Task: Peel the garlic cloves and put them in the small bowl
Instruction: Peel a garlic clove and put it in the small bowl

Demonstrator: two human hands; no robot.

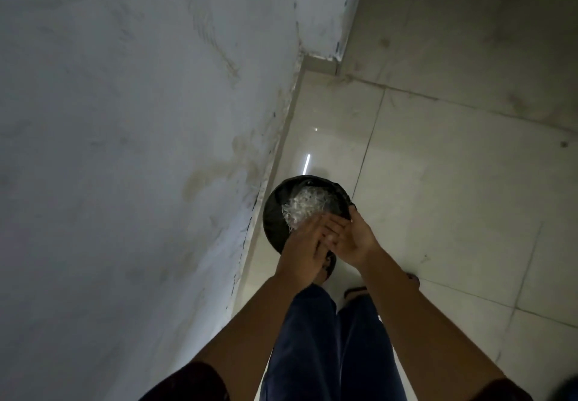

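Over round bin lined with black plastic bag [272,213], holding white papery garlic skins [302,209]: left hand [301,245] flat across upturned open right hand [355,238], nothing gripped; judged peel-dumping step; peeled cloves, small bowl out of view; next, return to them.

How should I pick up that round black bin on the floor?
Probably by its rim, from the right side. The bin is round and open-topped, so the rim gives fingers an edge to hook. Its left side sits close to the wall, leaving little room. Pale peels lie inside, so keep it level.
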